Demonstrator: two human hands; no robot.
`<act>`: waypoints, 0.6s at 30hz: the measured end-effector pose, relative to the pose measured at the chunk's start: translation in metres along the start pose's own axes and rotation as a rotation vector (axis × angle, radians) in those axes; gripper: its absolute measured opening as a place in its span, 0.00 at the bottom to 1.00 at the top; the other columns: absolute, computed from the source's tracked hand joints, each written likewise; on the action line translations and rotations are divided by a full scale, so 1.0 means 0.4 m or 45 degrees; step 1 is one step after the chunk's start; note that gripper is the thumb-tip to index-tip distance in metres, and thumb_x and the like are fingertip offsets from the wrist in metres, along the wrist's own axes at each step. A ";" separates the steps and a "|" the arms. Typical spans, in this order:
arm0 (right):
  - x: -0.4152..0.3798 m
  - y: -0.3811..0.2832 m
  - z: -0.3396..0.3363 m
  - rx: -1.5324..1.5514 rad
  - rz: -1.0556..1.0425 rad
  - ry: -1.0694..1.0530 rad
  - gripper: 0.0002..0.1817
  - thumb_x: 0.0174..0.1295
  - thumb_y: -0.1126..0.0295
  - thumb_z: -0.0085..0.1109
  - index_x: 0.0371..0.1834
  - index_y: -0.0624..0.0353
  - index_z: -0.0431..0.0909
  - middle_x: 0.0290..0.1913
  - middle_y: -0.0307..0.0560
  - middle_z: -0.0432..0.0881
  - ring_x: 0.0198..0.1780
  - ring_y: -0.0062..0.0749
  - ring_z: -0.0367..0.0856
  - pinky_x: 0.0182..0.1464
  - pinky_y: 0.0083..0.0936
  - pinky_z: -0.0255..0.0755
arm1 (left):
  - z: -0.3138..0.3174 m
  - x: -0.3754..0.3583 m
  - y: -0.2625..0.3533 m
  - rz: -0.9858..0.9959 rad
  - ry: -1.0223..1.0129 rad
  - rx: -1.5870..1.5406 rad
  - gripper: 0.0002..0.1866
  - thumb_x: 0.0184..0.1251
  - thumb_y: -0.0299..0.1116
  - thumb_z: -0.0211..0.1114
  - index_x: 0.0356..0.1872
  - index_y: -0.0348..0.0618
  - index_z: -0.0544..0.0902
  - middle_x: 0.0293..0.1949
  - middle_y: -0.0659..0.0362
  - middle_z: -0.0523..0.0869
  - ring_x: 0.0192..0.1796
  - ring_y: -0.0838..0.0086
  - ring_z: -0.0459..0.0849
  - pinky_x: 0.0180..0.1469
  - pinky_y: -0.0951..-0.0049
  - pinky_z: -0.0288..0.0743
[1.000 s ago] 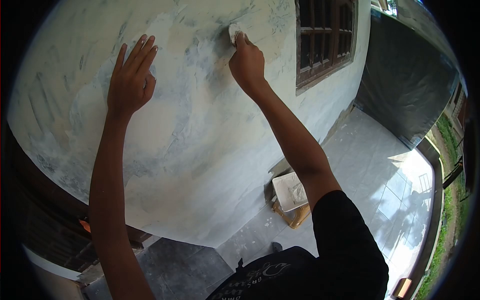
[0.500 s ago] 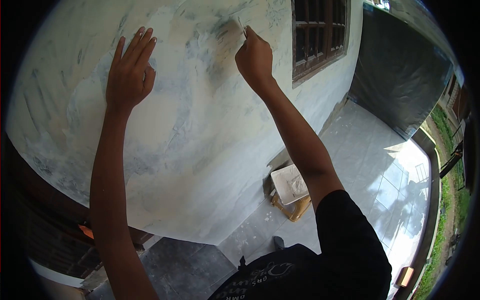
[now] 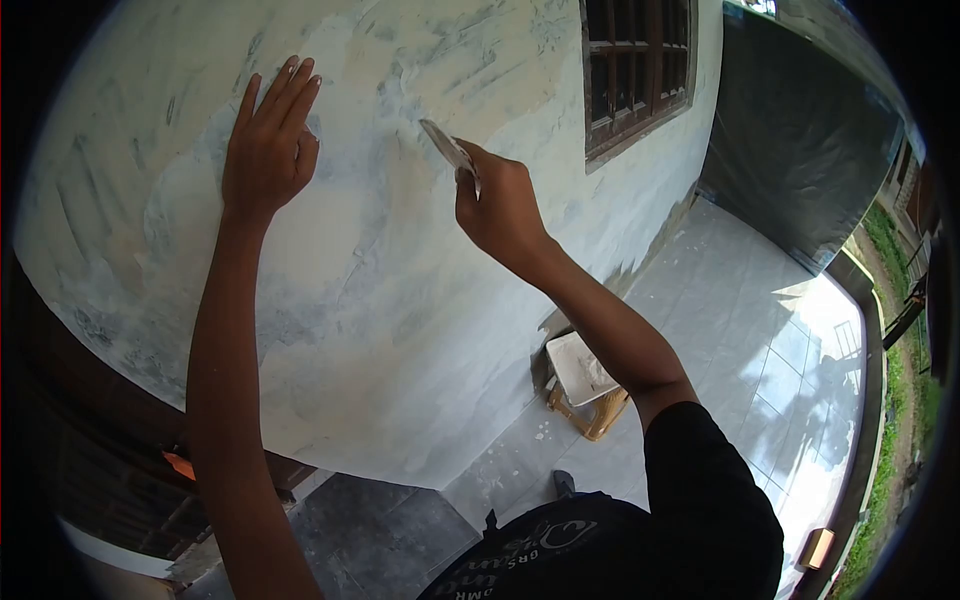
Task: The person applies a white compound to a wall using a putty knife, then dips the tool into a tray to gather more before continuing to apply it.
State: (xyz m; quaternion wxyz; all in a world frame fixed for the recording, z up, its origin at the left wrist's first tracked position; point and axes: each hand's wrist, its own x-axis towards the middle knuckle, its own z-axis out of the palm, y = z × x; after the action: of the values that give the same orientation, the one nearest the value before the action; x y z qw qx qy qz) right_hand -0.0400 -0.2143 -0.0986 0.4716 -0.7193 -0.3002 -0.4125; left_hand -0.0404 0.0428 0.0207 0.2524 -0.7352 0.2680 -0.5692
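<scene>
Two hands up on the job: one left hand (image 3: 265,150) spread flat on the wall (image 3: 400,300), one right hand (image 3: 500,205) gripping one putty knife (image 3: 447,150). One patchy plastered wall fills the view. One wooden-framed window (image 3: 635,70) sits to the right. Down on the tiled floor (image 3: 740,340) stands one yellow stool (image 3: 595,410), carrying one white tray of filler (image 3: 580,367). One dark sheet (image 3: 800,150) hangs beyond.

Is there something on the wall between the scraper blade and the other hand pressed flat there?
Nothing visible. Between the scraper in the right hand and the left hand lies only bare, patchy wall.
</scene>
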 end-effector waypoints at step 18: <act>-0.194 -0.129 0.150 0.280 0.036 -0.411 0.24 0.55 0.87 0.50 0.59 0.78 0.72 0.46 0.76 0.81 0.42 0.66 0.84 0.44 0.46 0.80 | 0.001 -0.005 -0.003 -0.008 0.000 0.011 0.27 0.60 0.24 0.51 0.63 0.38 0.78 0.70 0.55 0.75 0.75 0.66 0.69 0.78 0.53 0.55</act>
State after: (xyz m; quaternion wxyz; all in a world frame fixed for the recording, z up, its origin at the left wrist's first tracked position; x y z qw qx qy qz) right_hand -0.1007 -0.1427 -0.1572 0.4988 -0.7244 -0.4051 -0.2498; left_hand -0.0402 0.0450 0.0200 0.2538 -0.7349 0.2631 -0.5712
